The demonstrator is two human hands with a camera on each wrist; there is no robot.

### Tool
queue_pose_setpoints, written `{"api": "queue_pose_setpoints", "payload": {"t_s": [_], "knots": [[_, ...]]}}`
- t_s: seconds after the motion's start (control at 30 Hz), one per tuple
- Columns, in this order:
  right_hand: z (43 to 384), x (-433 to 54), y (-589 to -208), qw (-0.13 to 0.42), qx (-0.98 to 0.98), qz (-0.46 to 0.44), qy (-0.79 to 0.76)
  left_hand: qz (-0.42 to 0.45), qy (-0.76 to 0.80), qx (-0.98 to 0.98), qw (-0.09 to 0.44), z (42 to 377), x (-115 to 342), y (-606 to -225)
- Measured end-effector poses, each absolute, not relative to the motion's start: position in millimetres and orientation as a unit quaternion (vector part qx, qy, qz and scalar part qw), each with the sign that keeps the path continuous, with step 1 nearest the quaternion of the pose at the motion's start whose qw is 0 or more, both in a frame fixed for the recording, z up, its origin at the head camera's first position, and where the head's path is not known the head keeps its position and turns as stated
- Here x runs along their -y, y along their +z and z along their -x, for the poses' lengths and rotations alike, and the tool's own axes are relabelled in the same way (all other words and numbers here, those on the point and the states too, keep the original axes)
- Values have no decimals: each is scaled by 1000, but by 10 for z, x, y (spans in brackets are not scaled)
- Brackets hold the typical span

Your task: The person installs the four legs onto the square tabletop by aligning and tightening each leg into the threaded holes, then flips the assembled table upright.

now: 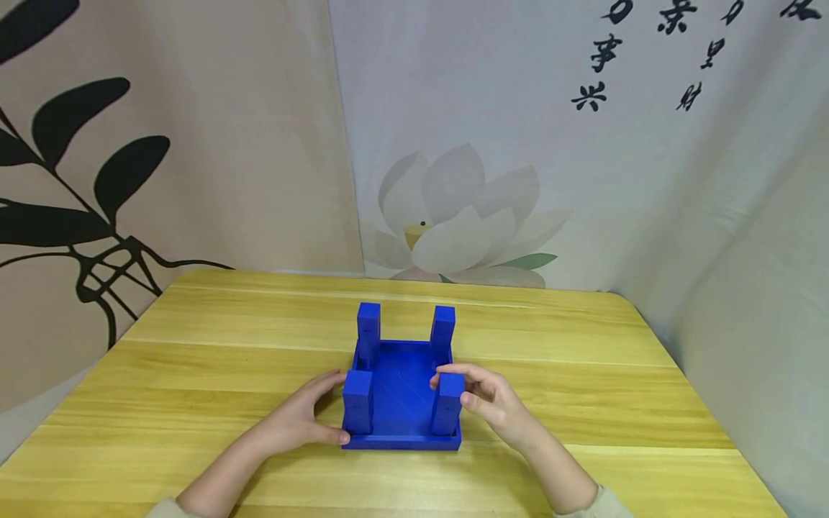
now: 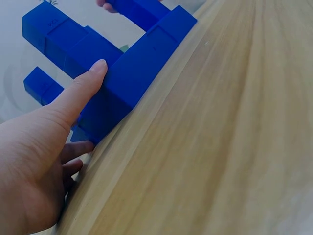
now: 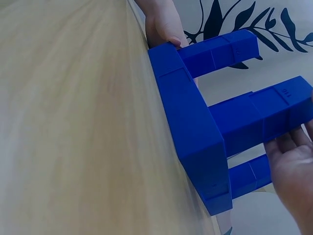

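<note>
A blue rectangular base (image 1: pixel 401 442) with a raised rim lies on the table, a blue post standing upright at each corner. My left hand (image 1: pixel 301 417) holds the base at its near left corner; in the left wrist view the thumb presses its edge beside the near left post (image 1: pixel 358 403), with the other fingers bent low at its side. At the near right post (image 1: pixel 448 406), my right hand (image 1: pixel 495 403) pinches the upper part between thumb and fingers. The far left post (image 1: pixel 369 331) and far right post (image 1: pixel 443 331) stand untouched.
The wooden table (image 1: pixel 194 374) extends around the base on all sides. Behind it hangs a pale curtain (image 1: pixel 259 144) printed with dark leaves, a lotus and black characters; another stretch of cloth runs along the right.
</note>
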State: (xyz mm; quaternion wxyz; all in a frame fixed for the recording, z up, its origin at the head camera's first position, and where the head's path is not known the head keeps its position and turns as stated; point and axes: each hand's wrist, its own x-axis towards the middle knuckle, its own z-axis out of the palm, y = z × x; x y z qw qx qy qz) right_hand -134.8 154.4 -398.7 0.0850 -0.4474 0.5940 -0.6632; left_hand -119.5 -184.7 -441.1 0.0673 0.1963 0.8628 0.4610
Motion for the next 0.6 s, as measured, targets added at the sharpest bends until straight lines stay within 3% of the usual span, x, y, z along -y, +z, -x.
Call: {"api": "queue_pose_setpoints", "payload": {"t_s": [0.6], "knots": [[1360, -1521, -4015, 93, -583, 440, -676, -191, 464, -862, 72, 1200, 1865, -4405]]}}
